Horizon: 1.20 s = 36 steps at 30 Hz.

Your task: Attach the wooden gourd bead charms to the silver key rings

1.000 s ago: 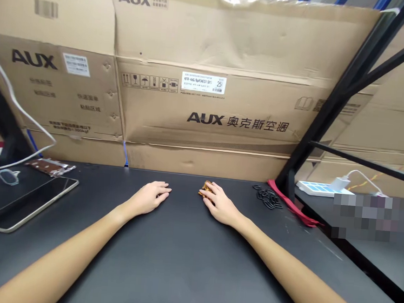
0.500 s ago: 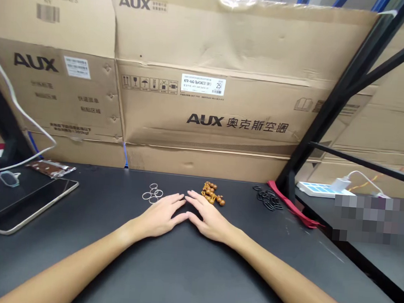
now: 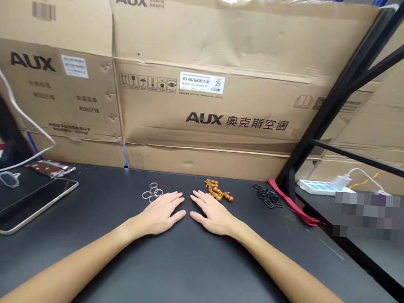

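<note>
My left hand (image 3: pixel 162 212) lies palm down on the dark table, fingers outstretched, holding nothing. Just beyond its back edge are several silver metal rings (image 3: pixel 147 195), partly covered by the hand. Across a small gap, my right hand (image 3: pixel 212 213) rests flat too, its fingers pointing away from me and nothing in its grasp. Behind its fingers sits a cluster of brown gourd-shaped beads on yellow-brown cords (image 3: pixel 221 193), partly hidden by that hand. Farther right is a heap of black oval clips or links (image 3: pixel 269 197).
A phone (image 3: pixel 30 205) lies on the left, with a clear-wrapped brown packet (image 3: pixel 52 168) and a white cable (image 3: pixel 15 97) near it. Large cardboard boxes (image 3: pixel 210 45) stand behind the table. A red strap (image 3: pixel 294 205), a black metal frame (image 3: pixel 325 119) and a white power strip (image 3: pixel 314 187) are at right.
My hands came together at the middle, then drew slightly apart. The silver rings and the beads came into view, and the bead cluster now spreads a little farther right.
</note>
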Tool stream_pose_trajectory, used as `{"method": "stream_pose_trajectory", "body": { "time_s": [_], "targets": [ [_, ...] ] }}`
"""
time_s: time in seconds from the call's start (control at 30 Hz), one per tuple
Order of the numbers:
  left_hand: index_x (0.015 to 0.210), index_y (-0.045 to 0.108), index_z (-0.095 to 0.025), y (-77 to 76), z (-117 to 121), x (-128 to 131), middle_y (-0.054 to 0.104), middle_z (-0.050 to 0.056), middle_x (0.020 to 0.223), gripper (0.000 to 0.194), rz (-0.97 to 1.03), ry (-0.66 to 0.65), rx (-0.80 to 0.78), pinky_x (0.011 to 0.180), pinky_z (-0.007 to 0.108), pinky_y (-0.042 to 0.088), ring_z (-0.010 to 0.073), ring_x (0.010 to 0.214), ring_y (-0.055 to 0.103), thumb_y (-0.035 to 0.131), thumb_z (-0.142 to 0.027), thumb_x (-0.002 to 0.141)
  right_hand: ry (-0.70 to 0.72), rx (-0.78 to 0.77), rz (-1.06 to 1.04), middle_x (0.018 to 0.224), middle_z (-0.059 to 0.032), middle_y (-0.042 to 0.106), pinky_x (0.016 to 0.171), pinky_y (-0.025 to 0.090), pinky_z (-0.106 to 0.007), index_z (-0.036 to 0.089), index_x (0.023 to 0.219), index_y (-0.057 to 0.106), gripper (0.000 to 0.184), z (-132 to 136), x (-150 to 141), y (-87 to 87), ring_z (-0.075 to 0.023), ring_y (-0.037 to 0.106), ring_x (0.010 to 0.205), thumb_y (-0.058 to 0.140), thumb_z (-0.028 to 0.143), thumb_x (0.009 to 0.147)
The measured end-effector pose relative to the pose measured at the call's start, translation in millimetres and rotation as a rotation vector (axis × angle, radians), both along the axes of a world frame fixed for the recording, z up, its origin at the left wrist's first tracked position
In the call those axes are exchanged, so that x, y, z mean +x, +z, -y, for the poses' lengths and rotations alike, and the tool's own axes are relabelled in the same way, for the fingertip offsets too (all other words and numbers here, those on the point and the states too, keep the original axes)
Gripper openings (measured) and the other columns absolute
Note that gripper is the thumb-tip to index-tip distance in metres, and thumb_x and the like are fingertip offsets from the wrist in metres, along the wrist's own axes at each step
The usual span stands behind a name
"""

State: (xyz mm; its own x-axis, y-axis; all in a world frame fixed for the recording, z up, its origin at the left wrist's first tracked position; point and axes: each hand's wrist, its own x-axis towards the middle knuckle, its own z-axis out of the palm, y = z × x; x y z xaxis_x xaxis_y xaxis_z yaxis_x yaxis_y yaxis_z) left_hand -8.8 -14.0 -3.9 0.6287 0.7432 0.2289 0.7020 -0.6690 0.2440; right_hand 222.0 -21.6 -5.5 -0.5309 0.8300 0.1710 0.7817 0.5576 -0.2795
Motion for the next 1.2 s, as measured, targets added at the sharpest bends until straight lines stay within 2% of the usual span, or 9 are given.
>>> {"method": "stream_pose_trajectory", "body": {
  "time_s": [0.2,0.57,1.2],
  "targets": [
    [0.133,0.051,-0.018,-3.9,-2.7,-0.8,0.045,0.011,0.143,0.055,0.028,-0.002,0.044,0.113,0.043,0.029,0.0265,0.135,0.038,0.037,-0.053,0.094,0.012,0.017,-0.015,0.151,-0.011,0.03,0.116,0.023,-0.048,0.017,0.142,0.04,0.061,-0.7,0.5,-2.3,-0.0278,0.024,0.141,0.039,0.052,0.093],
    [0.133,0.052,-0.018,-1.9,-1.8,0.0,0.046,0.011,0.143,0.054,0.015,-0.012,0.063,0.112,0.043,0.03,0.0261,0.134,0.039,0.038,-0.053,0.094,0.017,0.049,0.004,0.15,-0.0119,0.033,0.115,0.025,-0.047,0.016,0.141,0.042,0.059,-0.4,0.2,-1.7,-0.0278,0.027,0.14,0.04,0.051,0.093],
    [0.134,0.05,-0.016,0.7,-0.3,0.5,0.045,0.012,0.143,0.056,-0.054,-0.011,0.082,0.112,0.041,0.03,0.0267,0.134,0.039,0.034,-0.052,0.095,0.028,0.073,0.009,0.15,-0.0123,0.034,0.114,0.026,-0.047,0.016,0.141,0.043,0.059,-1.7,1.3,-3.5,-0.028,0.029,0.139,0.04,0.052,0.093]
  ]
}}
